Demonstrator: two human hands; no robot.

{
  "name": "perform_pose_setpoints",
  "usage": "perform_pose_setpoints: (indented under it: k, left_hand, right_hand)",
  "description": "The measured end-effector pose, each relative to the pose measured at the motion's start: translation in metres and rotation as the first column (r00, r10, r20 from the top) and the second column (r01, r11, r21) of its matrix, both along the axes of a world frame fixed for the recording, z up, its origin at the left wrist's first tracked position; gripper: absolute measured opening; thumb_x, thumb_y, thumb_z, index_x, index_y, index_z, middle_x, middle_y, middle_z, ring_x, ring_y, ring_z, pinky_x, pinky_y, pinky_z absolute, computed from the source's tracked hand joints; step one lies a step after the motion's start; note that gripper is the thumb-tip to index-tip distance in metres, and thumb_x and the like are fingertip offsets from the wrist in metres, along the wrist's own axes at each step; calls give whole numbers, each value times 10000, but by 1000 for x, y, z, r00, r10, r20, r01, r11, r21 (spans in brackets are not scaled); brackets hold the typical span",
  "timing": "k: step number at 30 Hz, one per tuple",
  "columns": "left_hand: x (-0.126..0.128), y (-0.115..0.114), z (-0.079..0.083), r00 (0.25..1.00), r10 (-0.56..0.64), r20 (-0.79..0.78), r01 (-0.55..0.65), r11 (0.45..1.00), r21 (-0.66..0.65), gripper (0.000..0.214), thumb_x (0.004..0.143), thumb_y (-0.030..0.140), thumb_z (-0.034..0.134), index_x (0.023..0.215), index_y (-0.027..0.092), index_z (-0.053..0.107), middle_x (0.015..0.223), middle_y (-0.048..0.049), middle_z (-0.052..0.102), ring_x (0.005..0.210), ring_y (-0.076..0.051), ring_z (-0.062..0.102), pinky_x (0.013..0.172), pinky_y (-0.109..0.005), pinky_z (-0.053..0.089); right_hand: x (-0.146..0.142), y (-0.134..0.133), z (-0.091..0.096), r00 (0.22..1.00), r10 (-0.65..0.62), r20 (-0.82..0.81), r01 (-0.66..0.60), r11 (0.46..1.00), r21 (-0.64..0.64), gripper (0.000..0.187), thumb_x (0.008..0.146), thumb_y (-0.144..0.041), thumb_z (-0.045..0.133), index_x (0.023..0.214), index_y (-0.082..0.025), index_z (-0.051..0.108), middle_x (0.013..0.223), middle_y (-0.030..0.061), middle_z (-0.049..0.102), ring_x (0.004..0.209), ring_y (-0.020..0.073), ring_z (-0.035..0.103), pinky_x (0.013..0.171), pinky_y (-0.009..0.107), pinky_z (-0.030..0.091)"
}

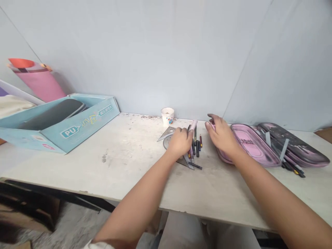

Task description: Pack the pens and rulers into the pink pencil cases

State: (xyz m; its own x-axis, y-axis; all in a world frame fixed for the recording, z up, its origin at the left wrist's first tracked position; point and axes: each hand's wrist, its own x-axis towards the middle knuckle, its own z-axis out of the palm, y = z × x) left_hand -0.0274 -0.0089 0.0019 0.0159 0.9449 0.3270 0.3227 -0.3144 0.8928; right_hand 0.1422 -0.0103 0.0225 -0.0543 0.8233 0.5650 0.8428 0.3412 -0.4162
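My left hand (181, 141) rests on a heap of pens and pencils (196, 145) on the pale table (124, 162), its fingers curled around a pink pen (193, 125). Clear plastic set squares (167, 134) and a protractor lie under and beside that hand. My right hand (222, 135) lies on the left end of an open pink pencil case (250, 145), fingers bent over its edge. The case is unzipped, and its dark inner half (298, 147) holds several pens under elastic straps.
A small white paper cup (167, 116) stands by the grey wall behind the pens. A light-blue cardboard box (59, 121) with a dark flat object sits at the left, with a pink roll (38, 79) behind it. The table's front edge runs near my body.
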Motion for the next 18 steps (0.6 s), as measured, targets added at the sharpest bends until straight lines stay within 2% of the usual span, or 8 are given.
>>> perform_pose_setpoints:
  k: [1, 3, 4, 6, 8, 11, 15, 18]
  left_hand:
    - [2, -3, 3, 997, -68, 47, 70, 997, -40, 270, 737, 455, 590, 663, 195, 578, 741, -89, 586, 943, -280, 543, 843, -338, 371]
    - [5, -11, 6, 973, -210, 92, 222, 964, -148, 364, 750, 534, 542, 585, 209, 543, 593, -38, 540, 694, -209, 558, 675, -292, 398]
    - [6, -15, 7, 945, -277, 176, 311, 927, -212, 401, 753, 555, 524, 559, 205, 530, 541, -23, 514, 582, -171, 521, 591, -273, 382]
    - [9, -20, 10, 830, -355, 431, 503, 810, -301, 404, 754, 544, 526, 563, 188, 525, 507, -9, 498, 467, -117, 440, 482, -244, 325]
    - [9, -23, 13, 675, -324, 664, 632, 718, -292, 343, 746, 486, 562, 607, 176, 524, 521, -2, 509, 440, -92, 413, 449, -224, 292]
    - [7, -24, 17, 518, -231, 824, 711, 651, -265, 316, 753, 457, 551, 639, 164, 518, 557, -7, 528, 451, -81, 423, 464, -215, 301]
    - [4, -21, 17, 474, -164, 865, 732, 619, -284, 346, 783, 448, 491, 611, 150, 520, 573, -19, 526, 455, -72, 416, 469, -212, 303]
    - [3, -19, 16, 451, -144, 881, 732, 624, -273, 339, 792, 413, 471, 582, 149, 504, 552, -22, 513, 451, -75, 418, 457, -212, 308]
  right_hand:
    - [-8, 8, 3, 990, 60, -130, -65, 997, -34, 469, 878, -431, 352, 1243, -159, 465, 1072, 133, 601, 998, 242, 529, 886, 375, 374]
    - [-23, 20, 8, 912, 158, -380, -226, 964, -141, 413, 857, -474, 395, 1130, -201, 542, 914, 77, 647, 859, 203, 578, 812, 330, 414]
    - [-30, 24, 10, 845, 185, -501, -325, 923, -207, 375, 839, -488, 426, 1038, -211, 583, 819, 51, 652, 770, 184, 587, 753, 308, 433]
    - [-43, 27, 12, 677, 167, -717, -526, 791, -313, 324, 807, -493, 475, 890, -212, 613, 684, 18, 634, 615, 152, 571, 611, 271, 445]
    - [-54, 25, 13, 527, 64, -848, -651, 672, -354, 291, 793, -468, 496, 836, -203, 608, 620, 3, 614, 514, 132, 547, 486, 243, 422]
    - [-65, 20, 9, 424, -107, -900, -677, 623, -393, 252, 781, -433, 518, 790, -191, 588, 496, -27, 543, 385, 105, 487, 356, 203, 345]
    - [-70, 14, 3, 397, -276, -875, -654, 583, -481, 272, 780, -466, 511, 801, -199, 554, 353, -78, 409, 241, 76, 312, 257, 178, 226]
    - [-71, 11, 3, 375, -326, -868, -624, 604, -496, 295, 795, -480, 498, 777, -188, 537, 311, -94, 338, 214, 67, 242, 233, 177, 194]
